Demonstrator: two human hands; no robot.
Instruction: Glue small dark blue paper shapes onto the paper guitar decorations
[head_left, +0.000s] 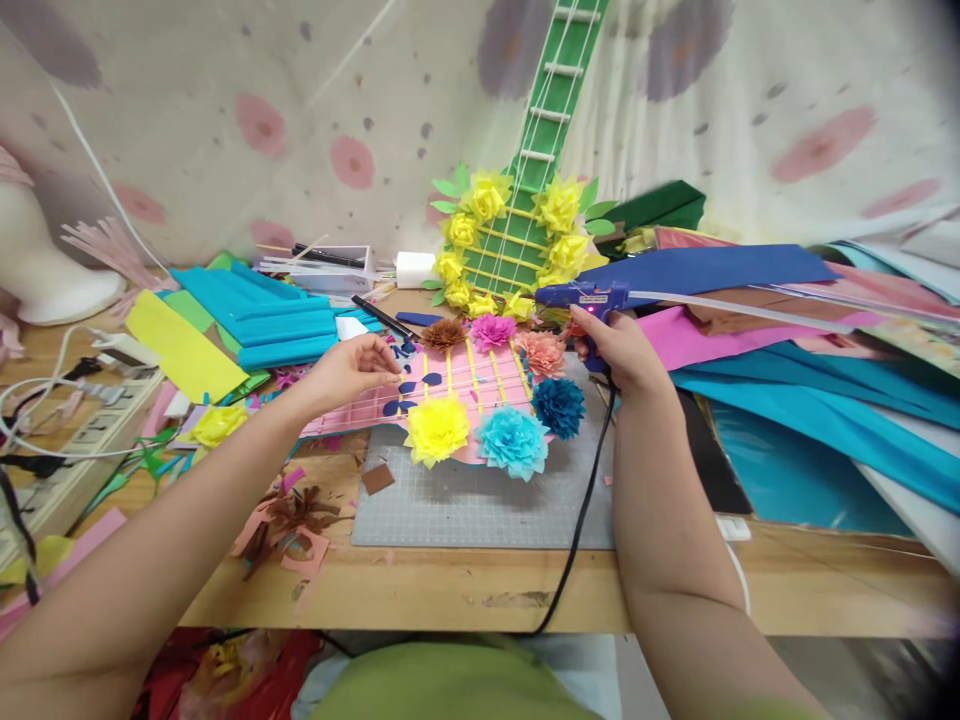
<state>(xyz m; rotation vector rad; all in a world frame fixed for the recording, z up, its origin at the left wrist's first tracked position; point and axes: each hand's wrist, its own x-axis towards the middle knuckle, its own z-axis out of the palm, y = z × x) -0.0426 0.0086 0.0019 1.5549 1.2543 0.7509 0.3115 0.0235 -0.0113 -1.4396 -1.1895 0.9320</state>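
Note:
My right hand (619, 345) is wrapped round a blue hot glue gun (581, 296), its nozzle pointing left and a long clear glue stick (720, 303) running out of its back. My left hand (356, 372) has its fingers drawn together at the left part of a pink paper guitar (360, 412); what they pinch, if anything, is hidden. Small dark blue paper leaves (431, 379) lie just right of those fingertips. Around the guitar's body sit paper flowers, among them a yellow flower (437, 430), a light blue flower (514, 442) and a brown flower (443, 334).
Under the guitar is a grey cutting mat (480, 510). Behind it stands a green paper guitar (510, 240) with yellow flowers. Blue folded paper (281, 320) and a power strip (90, 450) are at left, stacked coloured sheets (810, 370) at right. The gun's black cord (589, 500) crosses the front edge.

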